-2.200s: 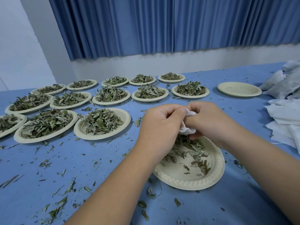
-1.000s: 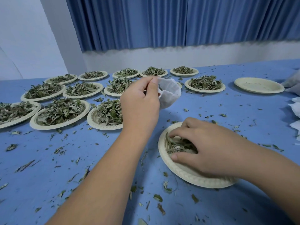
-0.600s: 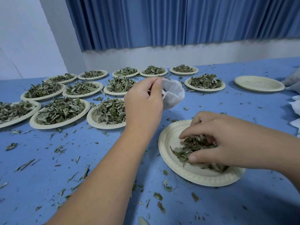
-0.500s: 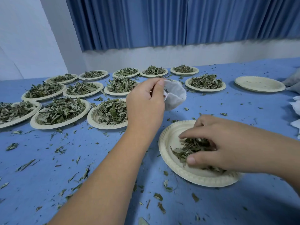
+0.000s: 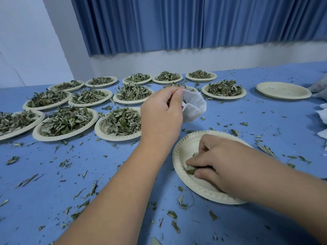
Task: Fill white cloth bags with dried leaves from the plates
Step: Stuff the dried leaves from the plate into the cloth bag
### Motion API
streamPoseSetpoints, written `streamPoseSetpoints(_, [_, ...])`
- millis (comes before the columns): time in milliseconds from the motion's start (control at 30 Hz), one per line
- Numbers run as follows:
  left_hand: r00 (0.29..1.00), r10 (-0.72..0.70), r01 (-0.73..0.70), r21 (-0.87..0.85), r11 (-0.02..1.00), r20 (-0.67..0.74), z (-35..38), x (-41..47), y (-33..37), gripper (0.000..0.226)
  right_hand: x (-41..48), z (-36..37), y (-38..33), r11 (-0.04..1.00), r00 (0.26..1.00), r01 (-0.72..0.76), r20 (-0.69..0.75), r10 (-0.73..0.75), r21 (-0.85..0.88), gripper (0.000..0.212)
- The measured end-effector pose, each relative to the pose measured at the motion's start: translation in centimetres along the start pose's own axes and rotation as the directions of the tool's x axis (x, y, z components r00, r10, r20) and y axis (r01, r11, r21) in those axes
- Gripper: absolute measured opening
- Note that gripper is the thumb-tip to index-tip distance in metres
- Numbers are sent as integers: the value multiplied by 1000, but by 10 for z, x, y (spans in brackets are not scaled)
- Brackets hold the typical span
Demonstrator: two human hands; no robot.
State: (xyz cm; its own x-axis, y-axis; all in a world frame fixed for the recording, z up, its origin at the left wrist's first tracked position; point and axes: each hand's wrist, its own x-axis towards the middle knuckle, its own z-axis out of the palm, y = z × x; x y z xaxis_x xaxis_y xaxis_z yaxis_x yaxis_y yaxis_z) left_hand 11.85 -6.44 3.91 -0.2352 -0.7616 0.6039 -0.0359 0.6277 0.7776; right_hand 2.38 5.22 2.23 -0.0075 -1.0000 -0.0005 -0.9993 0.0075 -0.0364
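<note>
My left hand point(image 5: 161, 114) pinches the rim of a small white cloth bag point(image 5: 193, 107), held above the blue table with its mouth facing right. Below it, my right hand point(image 5: 218, 162) lies in a nearly bare paper plate point(image 5: 182, 151), its fingers curled round a small clump of dried leaves point(image 5: 190, 169) at the plate's left side. Most of that plate is hidden under my hand and forearm.
Several paper plates heaped with dried leaves point(image 5: 122, 121) stand in rows to the left and behind. An empty plate point(image 5: 283, 90) sits at the back right. White cloth bags point(image 5: 322, 115) lie at the right edge. Loose leaf bits litter the blue tabletop point(image 5: 88, 174).
My right hand has dropped lower into the plate and drawn the leaves into a smaller clump. The left hand still holds the bag in about the same place.
</note>
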Motion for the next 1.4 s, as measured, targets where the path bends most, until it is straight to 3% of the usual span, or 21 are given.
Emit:
streamPoseSetpoints(367, [1000, 9, -9, 26, 1000, 15, 2, -1, 1, 19, 2, -5, 3, 992, 993, 81, -76, -89, -101, 29])
streamPoseSetpoints(467, [1000, 6, -7, 44, 999, 27, 3, -3, 2, 20, 2, -6, 9, 996, 989, 88, -120, -90, -20, 28])
streamPoseSetpoints(533, [999, 14, -17, 63, 998, 35, 3, -4, 4, 20, -1, -15, 14, 983, 990, 61, -135, -37, 175, 19])
streamPoseSetpoints(600, [999, 13, -15, 68, 998, 38, 3, -4, 4, 21, -5, -29, 21, 907, 994, 12, -106, 36, 420, 14])
streamPoseSetpoints(700, [999, -2, 0, 60, 998, 45, 3, -4, 4, 21, -11, -46, 37, 791, 990, -5, -106, 88, 612, 19])
streamPoseSetpoints(767, [998, -11, 8, 57, 998, 54, 3, -4, 4, 21, -15, -53, 45, 671, 985, 63, -155, 79, 738, 24])
streamPoseSetpoints(867, [996, -16, 10, 69, 998, 82, 4, -4, 4, 22, -17, -56, 55, 504, 961, 198, -267, 68, 841, 32])
streamPoseSetpoints(1000, [990, -24, 11, 95, 995, 142, 5, -5, 5, 23, -16, -56, 61, 396, 929, 288, -355, 106, 872, 59])
streamPoseSetpoints(1100, [985, -17, 0, 101, 995, 170, 5, -6, 6, 23, -14, -53, 60, 380, 907, 323, -399, 138, 866, 58])
streamPoseSetpoints(1200, [978, -19, 3, 79, 997, 209, 7, -8, 9, 22, -11, -50, 54, 369, 890, 329, -416, 187, 869, 39])
streamPoseSetpoints(1333, [963, -57, 50, 32, 998, 262, 9, -9, 12, 26, -7, -47, 39, 430, 879, 323, -435, 193, 843, 20])
streamPoseSetpoints(1400, [959, -70, 69, 14, 998, 274, 9, -9, 15, 25, -6, -46, 35, 472, 876, 320, -446, 183, 821, 25])
